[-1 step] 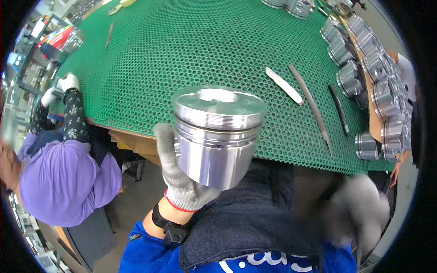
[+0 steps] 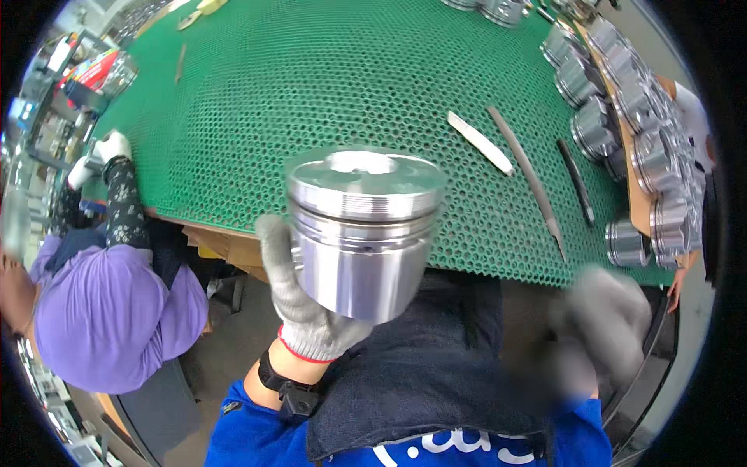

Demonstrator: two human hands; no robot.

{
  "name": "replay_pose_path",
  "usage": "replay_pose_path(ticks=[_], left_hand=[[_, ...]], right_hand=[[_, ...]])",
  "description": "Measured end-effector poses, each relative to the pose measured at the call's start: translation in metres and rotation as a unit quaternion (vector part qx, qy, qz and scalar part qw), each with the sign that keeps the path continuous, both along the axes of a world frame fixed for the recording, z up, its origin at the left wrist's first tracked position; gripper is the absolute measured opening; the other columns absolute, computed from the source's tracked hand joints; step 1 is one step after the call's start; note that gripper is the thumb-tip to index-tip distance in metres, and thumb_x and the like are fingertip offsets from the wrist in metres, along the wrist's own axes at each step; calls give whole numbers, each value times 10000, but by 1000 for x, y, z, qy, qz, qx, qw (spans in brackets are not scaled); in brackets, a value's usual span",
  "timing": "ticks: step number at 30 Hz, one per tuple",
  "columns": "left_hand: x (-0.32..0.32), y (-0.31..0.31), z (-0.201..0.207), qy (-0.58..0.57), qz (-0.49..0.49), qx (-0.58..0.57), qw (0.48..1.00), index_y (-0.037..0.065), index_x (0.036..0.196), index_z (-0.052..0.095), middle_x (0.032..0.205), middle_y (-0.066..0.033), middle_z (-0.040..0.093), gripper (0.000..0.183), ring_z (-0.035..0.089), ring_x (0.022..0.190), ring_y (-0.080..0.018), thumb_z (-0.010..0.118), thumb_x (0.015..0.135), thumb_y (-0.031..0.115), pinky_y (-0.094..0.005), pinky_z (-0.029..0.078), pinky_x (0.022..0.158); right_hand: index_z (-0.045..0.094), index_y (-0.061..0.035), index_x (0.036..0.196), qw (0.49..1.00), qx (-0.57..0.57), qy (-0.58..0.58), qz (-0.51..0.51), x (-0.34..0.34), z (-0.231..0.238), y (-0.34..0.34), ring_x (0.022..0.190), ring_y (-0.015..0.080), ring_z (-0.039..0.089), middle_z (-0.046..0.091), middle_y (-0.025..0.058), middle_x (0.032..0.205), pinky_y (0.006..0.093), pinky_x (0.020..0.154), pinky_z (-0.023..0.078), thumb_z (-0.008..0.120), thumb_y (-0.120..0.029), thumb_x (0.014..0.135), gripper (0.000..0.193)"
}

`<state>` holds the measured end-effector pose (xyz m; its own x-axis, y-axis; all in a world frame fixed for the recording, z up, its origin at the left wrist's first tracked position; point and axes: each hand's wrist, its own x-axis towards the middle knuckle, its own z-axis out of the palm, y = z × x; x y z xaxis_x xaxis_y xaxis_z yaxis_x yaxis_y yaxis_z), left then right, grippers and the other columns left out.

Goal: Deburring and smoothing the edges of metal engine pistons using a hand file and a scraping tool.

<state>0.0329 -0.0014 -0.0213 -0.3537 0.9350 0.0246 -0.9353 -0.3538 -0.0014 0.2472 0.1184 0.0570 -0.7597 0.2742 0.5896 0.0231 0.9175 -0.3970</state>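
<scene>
A shiny metal piston (image 2: 362, 268) is upright in my left hand (image 2: 299, 300), held above the near edge of the green mat. The grey-gloved fingers wrap its left side and underside. Grooves ring the piston's upper part, and its round top faces up. My right hand (image 2: 607, 323), also gloved in grey, is off to the right in front of the table edge. Motion smears its fingers, so I cannot make out whether they hold anything. On the mat beyond it lie a white-handled tool (image 2: 480, 143), a long flat file (image 2: 529, 179) and a thin black tool (image 2: 576, 181).
A green perforated mat (image 2: 311, 86) covers the table. Several pistons (image 2: 595, 128) line the right side, with more on a wooden board (image 2: 634, 183). A co-worker in purple (image 2: 101, 319) sits at the left, white-gloved hands (image 2: 113, 146) at the table. Another person's hand (image 2: 679, 284) shows far right.
My right hand has risen a little toward the table edge. The piston and my left hand appear slightly farther left, and the whole view has shifted a little.
</scene>
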Motion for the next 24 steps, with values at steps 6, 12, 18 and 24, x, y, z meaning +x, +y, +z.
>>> replay_pose_path(ticks=[6,12,18,24], left_hand=[[-1,-1,-8,89,89,-59,990,86,1479,340,1453,-185,450,929,518,1269,-362,528,841,735,-531,472,1039],[-1,-7,-19,202,120,-175,956,116,1466,360,1403,-179,496,873,606,1157,-344,570,850,697,-481,588,888],[-4,-12,-19,219,89,-177,955,39,1460,350,1407,-156,495,1022,545,1239,-293,635,767,735,-472,497,1033],[-2,-16,-24,198,86,-140,966,26,1456,350,1401,-147,500,1020,531,1254,-296,651,768,716,-474,490,1032]], right_hand=[[659,-19,1079,997,-45,-64,21,-63,-45,30,821,306,673,647,155,986,369,718,551,621,40,800,287],[671,-31,1079,998,-26,-53,-1,-67,-55,31,781,274,695,656,149,988,334,669,571,626,42,797,295],[647,-91,1096,999,10,-43,-10,-67,-65,35,731,254,691,661,103,992,327,596,562,676,-29,746,357],[643,-82,1114,1000,-7,-26,5,-58,-65,29,744,269,691,654,109,983,332,607,563,682,-36,762,356]])
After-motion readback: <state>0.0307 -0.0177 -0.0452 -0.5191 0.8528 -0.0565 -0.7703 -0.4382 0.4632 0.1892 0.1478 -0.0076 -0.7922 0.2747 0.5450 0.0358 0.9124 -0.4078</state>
